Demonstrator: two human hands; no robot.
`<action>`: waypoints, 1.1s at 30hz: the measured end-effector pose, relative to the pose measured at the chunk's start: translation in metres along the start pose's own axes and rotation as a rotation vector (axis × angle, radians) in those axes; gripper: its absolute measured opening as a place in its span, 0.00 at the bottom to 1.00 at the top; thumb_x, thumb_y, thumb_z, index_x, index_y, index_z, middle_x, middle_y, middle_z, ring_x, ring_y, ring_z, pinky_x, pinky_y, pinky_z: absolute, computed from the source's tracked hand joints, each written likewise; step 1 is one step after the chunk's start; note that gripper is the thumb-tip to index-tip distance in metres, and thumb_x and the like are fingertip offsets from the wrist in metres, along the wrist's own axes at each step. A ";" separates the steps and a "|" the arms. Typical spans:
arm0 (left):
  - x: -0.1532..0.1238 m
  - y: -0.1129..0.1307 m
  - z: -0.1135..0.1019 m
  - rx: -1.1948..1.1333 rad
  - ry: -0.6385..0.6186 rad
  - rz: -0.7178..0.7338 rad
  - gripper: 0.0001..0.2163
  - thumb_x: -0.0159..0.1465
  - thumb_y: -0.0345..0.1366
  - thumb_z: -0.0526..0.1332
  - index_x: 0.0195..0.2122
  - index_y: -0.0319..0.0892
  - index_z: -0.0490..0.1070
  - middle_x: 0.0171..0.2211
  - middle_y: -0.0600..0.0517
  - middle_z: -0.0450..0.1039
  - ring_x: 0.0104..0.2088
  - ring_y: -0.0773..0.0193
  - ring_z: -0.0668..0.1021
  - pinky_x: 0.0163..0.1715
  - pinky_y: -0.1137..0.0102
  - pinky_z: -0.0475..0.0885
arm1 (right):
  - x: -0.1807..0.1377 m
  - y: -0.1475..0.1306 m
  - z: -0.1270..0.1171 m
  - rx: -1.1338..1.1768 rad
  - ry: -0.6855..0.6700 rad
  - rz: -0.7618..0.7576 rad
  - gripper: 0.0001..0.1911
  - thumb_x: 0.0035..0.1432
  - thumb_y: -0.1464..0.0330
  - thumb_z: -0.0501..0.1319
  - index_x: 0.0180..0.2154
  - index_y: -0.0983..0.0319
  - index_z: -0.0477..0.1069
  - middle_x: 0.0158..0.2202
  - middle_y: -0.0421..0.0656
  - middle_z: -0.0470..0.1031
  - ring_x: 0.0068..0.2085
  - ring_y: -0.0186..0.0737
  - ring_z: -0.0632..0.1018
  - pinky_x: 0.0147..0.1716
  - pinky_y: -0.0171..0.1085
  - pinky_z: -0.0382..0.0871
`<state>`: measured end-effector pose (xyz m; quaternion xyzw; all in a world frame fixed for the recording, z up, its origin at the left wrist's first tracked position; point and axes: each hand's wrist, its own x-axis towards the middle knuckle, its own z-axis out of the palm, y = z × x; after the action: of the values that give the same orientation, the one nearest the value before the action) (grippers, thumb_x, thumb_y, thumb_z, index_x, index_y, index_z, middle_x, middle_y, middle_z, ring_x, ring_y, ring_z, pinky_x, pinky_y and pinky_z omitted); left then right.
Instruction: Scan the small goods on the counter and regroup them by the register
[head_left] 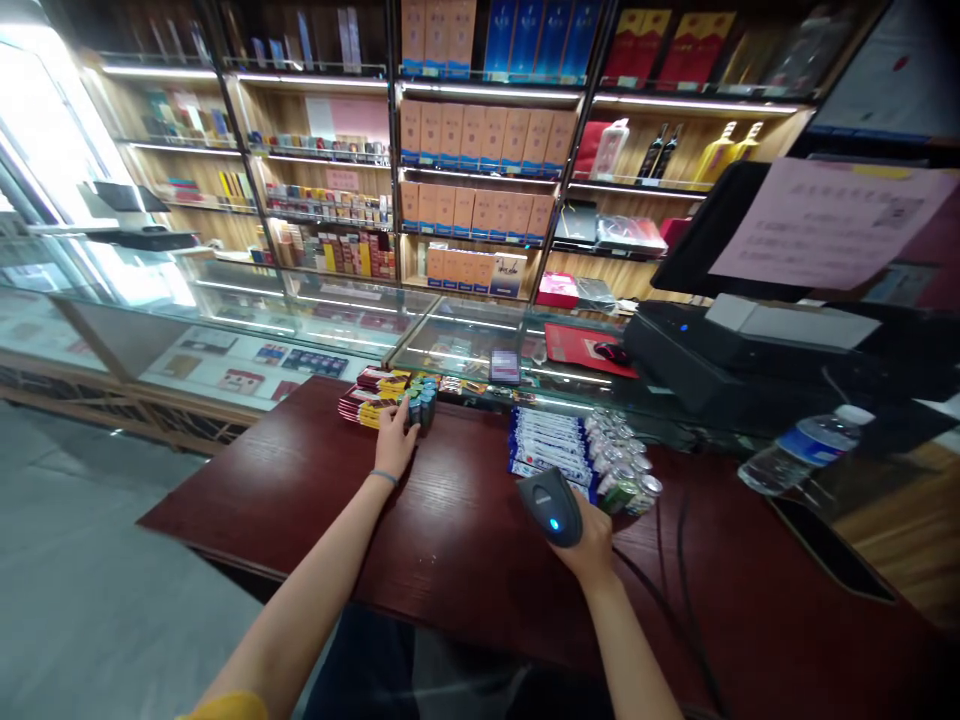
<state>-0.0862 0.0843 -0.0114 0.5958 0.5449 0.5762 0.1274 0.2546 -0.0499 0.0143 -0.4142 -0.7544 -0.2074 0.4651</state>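
My right hand (592,545) is wrapped round a dark barcode scanner (553,505) with a blue light, its cable trailing right across the red-brown table (315,470). The scanner's head is close to blue-and-white packs (544,445) and a group of small cans (626,465). My left hand (395,435) reaches to the table's far edge and grips a small green-blue pack (418,405) standing beside red and yellow packs (367,395).
A glass display counter (300,320) runs beyond the table, with shelves of boxes and bottles behind it. A black till with a screen (750,340) stands at the right. A water bottle (806,450) lies on its side near a dark phone (832,550).
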 end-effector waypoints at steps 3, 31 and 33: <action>-0.001 -0.003 -0.001 0.072 -0.006 0.032 0.22 0.57 0.29 0.64 0.54 0.45 0.71 0.46 0.45 0.60 0.48 0.54 0.70 0.55 0.57 0.66 | -0.006 0.003 0.001 0.014 -0.008 0.013 0.25 0.54 0.68 0.60 0.55 0.64 0.66 0.36 0.48 0.80 0.31 0.45 0.81 0.31 0.40 0.78; -0.013 0.045 -0.018 -1.388 -0.356 -0.876 0.10 0.69 0.35 0.57 0.49 0.41 0.72 0.38 0.50 0.75 0.35 0.71 0.78 0.36 0.76 0.75 | -0.007 -0.005 -0.001 0.001 -0.052 -0.022 0.20 0.56 0.70 0.59 0.51 0.66 0.66 0.35 0.48 0.79 0.32 0.44 0.81 0.31 0.38 0.77; -0.012 0.045 -0.019 -1.403 -0.377 -0.923 0.09 0.69 0.35 0.57 0.46 0.40 0.73 0.38 0.49 0.75 0.35 0.70 0.78 0.32 0.76 0.75 | -0.007 -0.006 -0.001 0.004 -0.057 -0.024 0.20 0.56 0.69 0.59 0.51 0.66 0.66 0.35 0.48 0.79 0.32 0.44 0.81 0.31 0.38 0.77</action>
<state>-0.0767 0.0484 0.0226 0.1841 0.2200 0.5617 0.7760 0.2518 -0.0568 0.0095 -0.4098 -0.7728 -0.1994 0.4417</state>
